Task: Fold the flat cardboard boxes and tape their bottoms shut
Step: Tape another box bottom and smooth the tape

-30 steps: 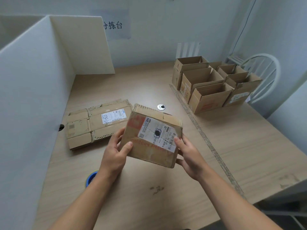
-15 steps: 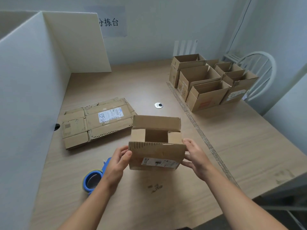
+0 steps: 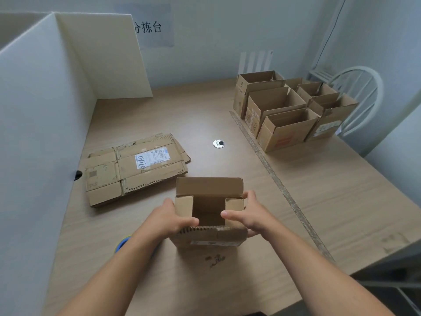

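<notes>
Both forearms are coming in from the bottom edge and are cut off there. The left hand (image 3: 168,221) is gripping the open box (image 3: 209,236) on its 9 o'clock side, with the thumb lying over the short flap and the fingers hiding behind the wall. The right hand (image 3: 252,217) is gripping the 3 o'clock side, thumb over the other short flap and fingertips curling round the far corner. The hands are sitting apart with the box between them.

The box is standing mouth up on the desk (image 3: 205,281), near the front edge, with its far long flap standing upright. Its near side is showing a serrated top edge and a label too foreshortened to read.

At 8 o'clock from the box, a blue tape roll (image 3: 120,246) is peeking out from under the left forearm, mostly covered. At 10 o'clock a stack of flat boxes (image 3: 134,169) is lying beside the white partition (image 3: 34,133), which is walling off the desk's left edge.

Open desk surface is stretching from 12 to 3 o'clock, crossed by a speckled strip (image 3: 280,185). A round grommet (image 3: 219,143) is sitting at 12 o'clock.

At 1 o'clock a cluster of folded boxes (image 3: 289,115) is standing by the right edge, the rear ones partly hidden. A white chair (image 3: 360,92) is standing behind them.
</notes>
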Demonstrator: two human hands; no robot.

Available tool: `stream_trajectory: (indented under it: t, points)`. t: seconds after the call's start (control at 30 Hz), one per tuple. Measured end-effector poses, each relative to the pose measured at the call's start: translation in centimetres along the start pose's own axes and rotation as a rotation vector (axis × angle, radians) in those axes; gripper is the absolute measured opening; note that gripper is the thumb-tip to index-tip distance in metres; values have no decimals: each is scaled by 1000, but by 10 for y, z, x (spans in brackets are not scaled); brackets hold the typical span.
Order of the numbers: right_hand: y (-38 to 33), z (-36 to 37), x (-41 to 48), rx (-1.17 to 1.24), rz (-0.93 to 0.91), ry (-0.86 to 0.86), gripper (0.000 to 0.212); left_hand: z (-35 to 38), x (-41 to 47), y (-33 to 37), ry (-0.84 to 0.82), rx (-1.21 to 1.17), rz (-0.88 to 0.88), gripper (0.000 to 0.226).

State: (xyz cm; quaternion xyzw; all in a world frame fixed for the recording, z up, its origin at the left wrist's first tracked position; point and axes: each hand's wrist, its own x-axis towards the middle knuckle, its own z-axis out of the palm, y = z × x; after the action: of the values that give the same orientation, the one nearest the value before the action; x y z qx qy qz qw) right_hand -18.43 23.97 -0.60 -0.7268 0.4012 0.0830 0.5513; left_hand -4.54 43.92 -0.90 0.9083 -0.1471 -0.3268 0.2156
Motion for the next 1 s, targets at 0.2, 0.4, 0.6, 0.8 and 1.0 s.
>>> stream_trajectory:
  t: [0.2, 0.4, 0.6, 0.8, 1.0]
  points:
    - [-9, 7, 3, -154, -6, 108, 61, 0, 2, 22, 48, 139, -56, 67]
    - [4, -19, -3, 333, -17, -155, 58, -10, -4, -6, -3, -160, 150, 85]
    - [14, -25, 2, 454, -60, -168, 32, -6, -4, -28, -70, -446, 181, 71]
    - [11, -23, -2, 425, -119, -130, 20, -5, -12, -15, 10, -539, 120, 67]
    - [14, -21, -6, 385, -144, -98, 18, -4, -6, -17, -2, -599, 98, 60]
